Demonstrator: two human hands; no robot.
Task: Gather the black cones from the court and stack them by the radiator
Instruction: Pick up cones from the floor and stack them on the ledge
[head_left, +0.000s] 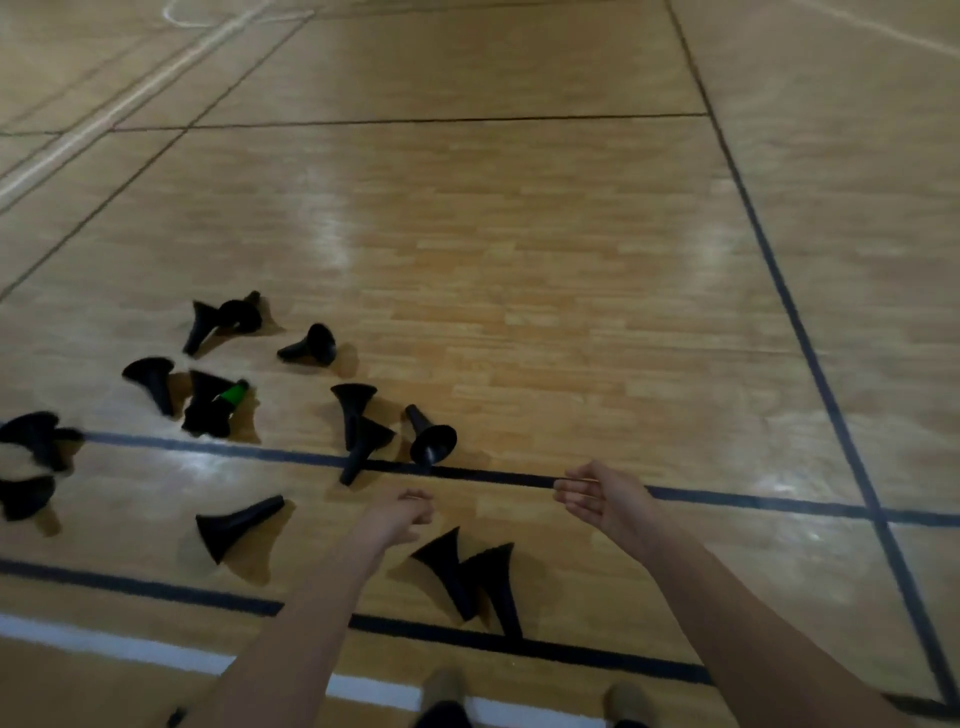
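Observation:
Several black cones lie tipped over on the wooden court floor. One cone (239, 525) lies left of my left hand, and a pair of cones (470, 571) lies between my forearms. More cones (363, 426) are scattered further out, and one bundle carries a green band (232, 395). My left hand (400, 514) hangs over the floor with its fingers curled and holds nothing. My right hand (597, 496) is stretched forward, fingers loosely bent, empty. No radiator is in view.
Black court lines (810, 358) and a white line (114, 644) cross the wooden floor. My two shoes (444, 686) show at the bottom edge. Further cones (31, 441) lie at the left edge of the view.

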